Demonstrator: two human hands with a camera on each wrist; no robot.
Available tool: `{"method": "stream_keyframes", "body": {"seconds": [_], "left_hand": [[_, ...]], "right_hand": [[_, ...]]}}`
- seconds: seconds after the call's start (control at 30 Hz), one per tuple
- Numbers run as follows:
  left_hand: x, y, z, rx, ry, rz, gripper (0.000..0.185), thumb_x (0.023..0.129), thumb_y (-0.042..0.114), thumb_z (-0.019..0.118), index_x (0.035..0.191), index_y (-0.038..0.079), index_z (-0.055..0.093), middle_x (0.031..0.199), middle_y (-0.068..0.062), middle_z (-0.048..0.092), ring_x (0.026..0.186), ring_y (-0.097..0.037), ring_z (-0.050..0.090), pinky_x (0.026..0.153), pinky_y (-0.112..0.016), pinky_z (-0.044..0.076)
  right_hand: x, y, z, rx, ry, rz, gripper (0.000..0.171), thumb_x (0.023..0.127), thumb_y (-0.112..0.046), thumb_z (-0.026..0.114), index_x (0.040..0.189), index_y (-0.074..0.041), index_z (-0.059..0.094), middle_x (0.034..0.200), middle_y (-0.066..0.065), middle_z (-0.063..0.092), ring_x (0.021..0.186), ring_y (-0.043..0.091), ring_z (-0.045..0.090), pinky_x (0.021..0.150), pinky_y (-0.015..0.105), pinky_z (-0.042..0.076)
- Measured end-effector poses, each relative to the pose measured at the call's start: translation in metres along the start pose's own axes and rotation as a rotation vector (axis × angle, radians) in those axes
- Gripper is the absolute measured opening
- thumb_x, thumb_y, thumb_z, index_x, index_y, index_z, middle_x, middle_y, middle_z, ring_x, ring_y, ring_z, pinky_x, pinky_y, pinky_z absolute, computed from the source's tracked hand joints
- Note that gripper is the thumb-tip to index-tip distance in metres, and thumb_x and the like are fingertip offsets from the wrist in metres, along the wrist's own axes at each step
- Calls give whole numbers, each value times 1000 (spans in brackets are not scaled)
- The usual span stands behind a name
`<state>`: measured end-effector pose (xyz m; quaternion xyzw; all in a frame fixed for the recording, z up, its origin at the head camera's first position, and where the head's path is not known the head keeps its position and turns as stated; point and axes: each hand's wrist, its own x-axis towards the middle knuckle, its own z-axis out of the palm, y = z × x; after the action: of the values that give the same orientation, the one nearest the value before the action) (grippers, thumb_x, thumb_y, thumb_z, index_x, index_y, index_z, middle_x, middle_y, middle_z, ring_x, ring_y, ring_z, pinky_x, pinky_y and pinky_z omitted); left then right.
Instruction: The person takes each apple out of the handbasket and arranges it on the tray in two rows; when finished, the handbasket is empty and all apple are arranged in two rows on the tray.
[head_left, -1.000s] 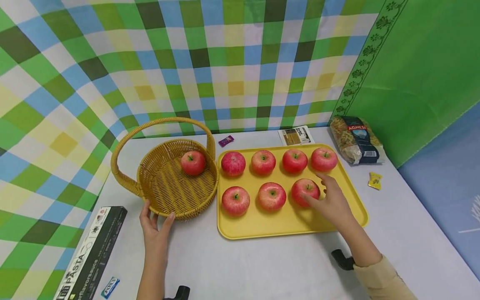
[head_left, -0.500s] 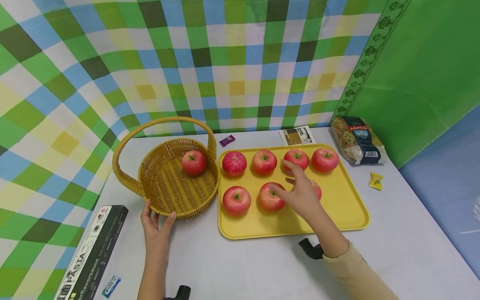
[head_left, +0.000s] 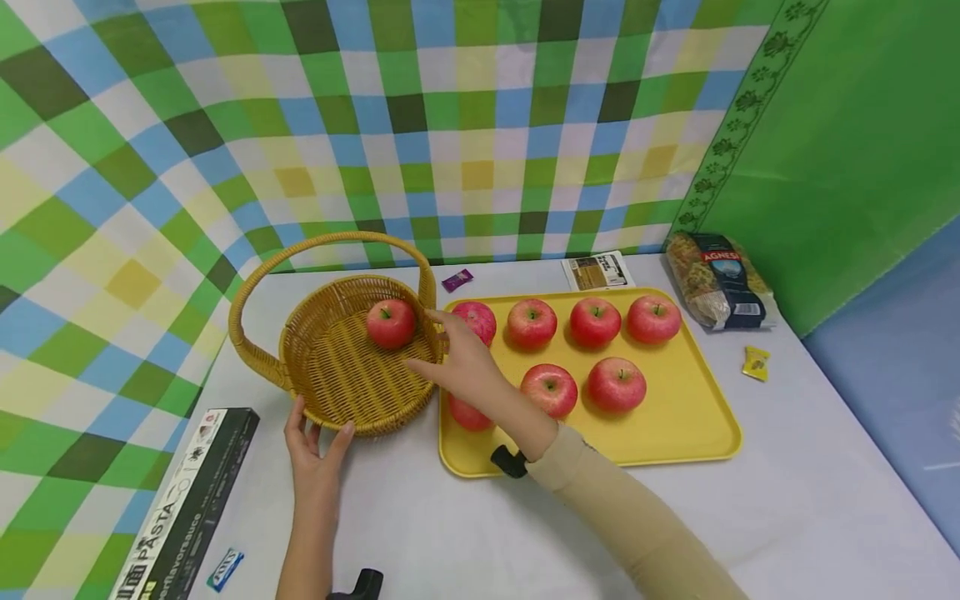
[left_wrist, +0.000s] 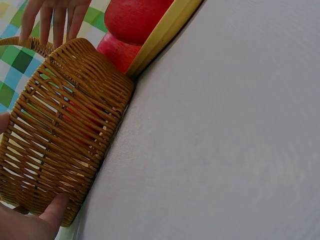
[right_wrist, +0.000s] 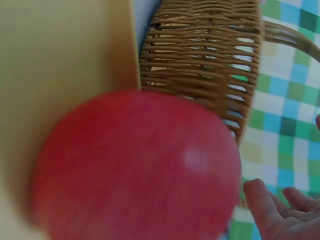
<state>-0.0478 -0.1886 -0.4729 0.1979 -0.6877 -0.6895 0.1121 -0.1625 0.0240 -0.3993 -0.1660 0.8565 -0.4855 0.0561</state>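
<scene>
A brown wicker basket [head_left: 352, 375] with a tall arched handle stands on the white table, one red apple [head_left: 391, 324] inside near its right wall. My left hand [head_left: 313, 462] holds the basket's near side, thumb and fingers spread against the weave. Over the basket's right rim hangs my right hand [head_left: 467, 362], fingers apart and nothing in them. Several apples [head_left: 617, 385] sit in two rows on the yellow tray [head_left: 675, 425]. My right hand and forearm partly cover the leftmost ones. One apple [right_wrist: 135, 170] looms large in the right wrist view.
At the left lies a long dark pasta box [head_left: 198, 492], with a small blue packet [head_left: 225, 570] beside it. Behind are a purple wrapper [head_left: 457, 280] and a printed card [head_left: 597, 272]. A pasta bag [head_left: 720, 279] and a yellow packet [head_left: 756, 363] lie right.
My right hand has swept left from beside an apple on the tray's right part, across the tray, to the basket's right rim. The left hand stays at the basket; the apples keep their places.
</scene>
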Motion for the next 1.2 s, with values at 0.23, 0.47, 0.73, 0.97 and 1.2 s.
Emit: {"method": "stream_keyframes", "body": {"seconds": [0.23, 0.47, 0.73, 0.97, 1.2], "left_hand": [[0, 1, 0, 10, -3, 2, 86, 89, 22, 71, 152, 33, 14, 158, 8, 7, 145, -21, 12, 116, -44, 20], [0, 0, 0, 13, 5, 4, 85, 90, 19, 70, 152, 33, 14, 157, 7, 8, 145, -22, 12, 116, -45, 20], [0, 1, -1, 11, -1, -3, 85, 90, 22, 70, 152, 34, 14, 157, 7, 7, 145, -22, 11, 116, -45, 20], [0, 4, -3, 37, 2, -4, 84, 91, 23, 69, 152, 34, 12, 157, 8, 7, 146, -22, 10, 116, -45, 19], [0, 4, -3, 39, -15, -24, 85, 90, 27, 70, 152, 35, 12, 157, 9, 6, 145, -21, 10, 116, -45, 19]], "right_hand": [[34, -6, 30, -44, -48, -1, 82, 82, -41, 76, 145, -8, 37, 141, 9, 46, 123, 24, 50, 99, 37, 46], [55, -5, 44, -120, -30, -16, 75, 81, -38, 77, 141, -8, 43, 132, 6, 53, 113, 18, 54, 94, 32, 50], [70, -10, 54, -275, -38, 88, 80, 80, -45, 76, 142, -9, 39, 128, 7, 52, 111, 21, 53, 93, 35, 50], [88, -9, 68, -264, -40, 111, 76, 81, -43, 75, 137, -5, 40, 125, 10, 51, 112, 22, 52, 95, 35, 47], [101, 2, 81, -180, 4, 161, 69, 78, -40, 78, 130, -6, 47, 121, 8, 54, 108, 20, 54, 92, 33, 49]]}}
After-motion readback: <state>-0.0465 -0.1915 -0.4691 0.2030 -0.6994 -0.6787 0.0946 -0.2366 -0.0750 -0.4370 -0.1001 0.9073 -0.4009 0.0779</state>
